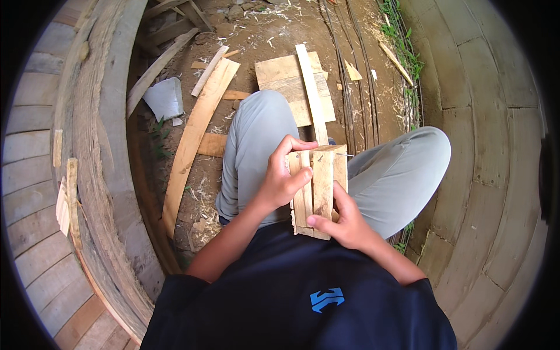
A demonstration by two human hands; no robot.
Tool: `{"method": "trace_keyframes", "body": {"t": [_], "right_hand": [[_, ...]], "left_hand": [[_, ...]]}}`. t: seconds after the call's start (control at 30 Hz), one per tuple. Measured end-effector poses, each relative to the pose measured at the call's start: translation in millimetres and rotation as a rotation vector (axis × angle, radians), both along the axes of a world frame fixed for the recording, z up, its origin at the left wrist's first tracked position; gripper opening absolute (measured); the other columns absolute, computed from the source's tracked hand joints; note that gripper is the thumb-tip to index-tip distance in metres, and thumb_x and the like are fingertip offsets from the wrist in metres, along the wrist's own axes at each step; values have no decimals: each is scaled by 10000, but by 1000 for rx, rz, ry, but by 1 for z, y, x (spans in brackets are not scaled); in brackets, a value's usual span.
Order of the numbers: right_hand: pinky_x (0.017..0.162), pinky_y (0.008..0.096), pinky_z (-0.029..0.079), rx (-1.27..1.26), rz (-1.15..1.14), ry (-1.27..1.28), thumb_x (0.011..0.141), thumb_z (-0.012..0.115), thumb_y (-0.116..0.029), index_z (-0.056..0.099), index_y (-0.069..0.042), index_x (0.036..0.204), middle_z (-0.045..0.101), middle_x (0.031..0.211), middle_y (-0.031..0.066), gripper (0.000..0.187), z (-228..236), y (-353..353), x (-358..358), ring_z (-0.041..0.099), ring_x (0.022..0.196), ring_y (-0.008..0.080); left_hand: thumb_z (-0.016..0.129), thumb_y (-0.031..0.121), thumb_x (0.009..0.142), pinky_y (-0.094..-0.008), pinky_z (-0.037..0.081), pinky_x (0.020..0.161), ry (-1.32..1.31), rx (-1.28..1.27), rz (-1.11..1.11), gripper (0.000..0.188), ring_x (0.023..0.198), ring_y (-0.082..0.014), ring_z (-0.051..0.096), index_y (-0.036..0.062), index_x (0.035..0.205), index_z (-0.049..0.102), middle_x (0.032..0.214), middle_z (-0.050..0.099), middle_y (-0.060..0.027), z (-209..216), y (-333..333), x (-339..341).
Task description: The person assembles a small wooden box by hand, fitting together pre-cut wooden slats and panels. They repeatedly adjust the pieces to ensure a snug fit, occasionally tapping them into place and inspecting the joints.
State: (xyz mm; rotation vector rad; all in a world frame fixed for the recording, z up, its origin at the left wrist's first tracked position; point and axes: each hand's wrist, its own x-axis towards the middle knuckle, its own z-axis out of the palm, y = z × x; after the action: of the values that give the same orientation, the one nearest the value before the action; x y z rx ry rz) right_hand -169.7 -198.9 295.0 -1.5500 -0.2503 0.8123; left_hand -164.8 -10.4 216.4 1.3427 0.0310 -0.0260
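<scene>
Over my lap I hold a small wooden block [322,185] made of several light boards set side by side, with a narrow gap between two of them. My left hand [281,179] is closed around its upper left side, thumb on the front face. Lower down, my right hand [348,224] grips the right side, its thumb pressed near the bottom end. A thin nail [343,154] sticks out to the right near the block's top. Just beyond the block, a long narrow wood strip [311,87] leans across flat boards on the ground.
My bent knees [265,125] flank the work. Flat boards [280,73] lie ahead, with a long curved plank [192,140] and a pale broken slab [164,98] to the left. Thick timber beams [114,146] rise at left; a plank wall [478,146] stands at right. Dark rods [353,64] run along the dirt.
</scene>
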Motion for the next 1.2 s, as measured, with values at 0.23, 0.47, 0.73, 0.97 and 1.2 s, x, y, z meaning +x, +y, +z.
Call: {"method": "trace_keyframes", "body": {"t": [0.23, 0.47, 0.73, 0.97, 1.2], "right_hand": [[905, 346, 516, -24, -30, -131, 971, 675, -155, 506, 55, 1309, 687, 1122, 170, 433, 10, 22, 26, 654, 1034, 183], [821, 331, 534, -35, -39, -252, 970, 677, -157, 530, 62, 1239, 709, 1030, 177, 377, 10, 35, 82, 674, 935, 161], [572, 502, 466, -454, 71, -631, 929, 704, -234, 472, 34, 969, 589, 674, 255, 357, -16, 49, 146, 618, 632, 453], [566, 428, 550, -495, 135, -1192, 873, 640, -113, 518, -35, 1064, 644, 808, 151, 240, -31, 64, 131, 680, 643, 329], [545, 329, 550, -929, 78, -1418, 789, 644, -108, 588, -21, 1053, 597, 834, 75, 284, -32, 97, 103, 665, 609, 208]], "left_hand": [[655, 191, 854, -382, 431, 1050, -82, -6, 143, 427, 1174, -224, 572, -44, 1184, 518, 1247, 609, -196, 24, 11, 23], [618, 197, 897, -430, 351, 1136, -261, -66, 265, 567, 1361, -289, 408, -1, 1381, 399, 1391, 468, -181, 32, 32, 56], [545, 164, 986, -426, 525, 981, 122, -22, 416, 497, 1294, -296, 512, 65, 1434, 352, 1433, 446, -195, 19, 32, 54], [663, 206, 961, -431, 510, 1015, 133, -125, 319, 797, 1299, -297, 506, 84, 1566, 158, 1490, 364, -205, 26, 32, 64], [655, 244, 980, -319, 512, 864, 164, -228, 401, 351, 1005, -154, 595, 74, 1228, 475, 1118, 571, -66, 4, 27, 82]]}}
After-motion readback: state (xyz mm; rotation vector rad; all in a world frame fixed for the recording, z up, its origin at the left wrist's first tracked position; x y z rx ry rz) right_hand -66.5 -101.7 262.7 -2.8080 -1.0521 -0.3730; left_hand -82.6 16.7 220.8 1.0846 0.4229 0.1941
